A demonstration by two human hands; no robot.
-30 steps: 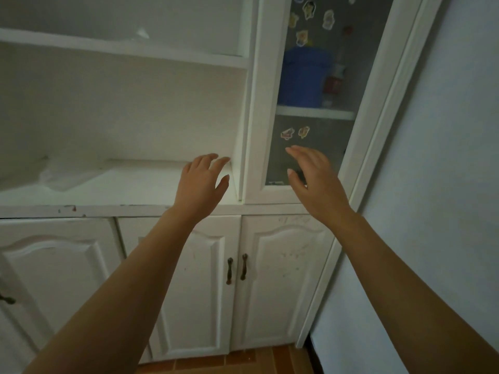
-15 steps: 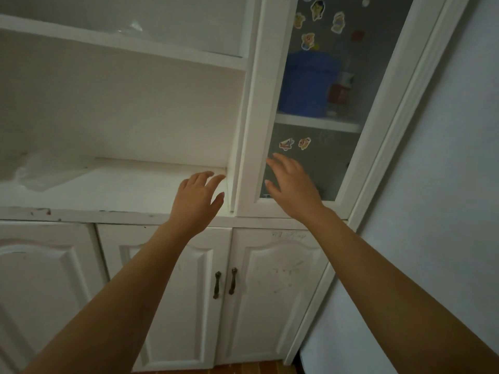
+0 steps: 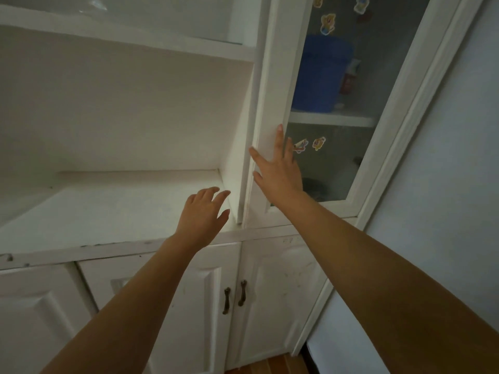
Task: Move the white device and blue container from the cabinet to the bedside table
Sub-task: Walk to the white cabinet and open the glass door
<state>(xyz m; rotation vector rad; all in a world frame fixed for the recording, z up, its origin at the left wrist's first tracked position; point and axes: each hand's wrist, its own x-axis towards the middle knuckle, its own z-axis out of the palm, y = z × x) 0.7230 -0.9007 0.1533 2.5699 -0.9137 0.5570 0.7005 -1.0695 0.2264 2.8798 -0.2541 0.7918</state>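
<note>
A blue container [image 3: 321, 74] stands on a shelf behind the glass door [image 3: 272, 103] of a white cabinet, at the upper right. A pale rounded shape [image 3: 348, 176] shows dimly behind the glass on the shelf below; I cannot tell what it is. My right hand [image 3: 278, 168] lies with straight fingers against the door's left frame, thumb at its edge. My left hand [image 3: 202, 214] hovers with relaxed fingers over the open shelf, just left of the door, holding nothing.
Cartoon stickers [image 3: 307, 144] dot the glass. A red-labelled bottle [image 3: 351, 76] stands beside the blue container. The open white shelf [image 3: 108, 206] runs left. Lower cabinet doors with dark handles [image 3: 235, 295] sit below. A blue-grey wall [image 3: 445, 157] closes the right side.
My right hand has moved up and left from the glass onto the door's left frame. My left hand has stayed near the shelf. The view has tilted up and closer.
</note>
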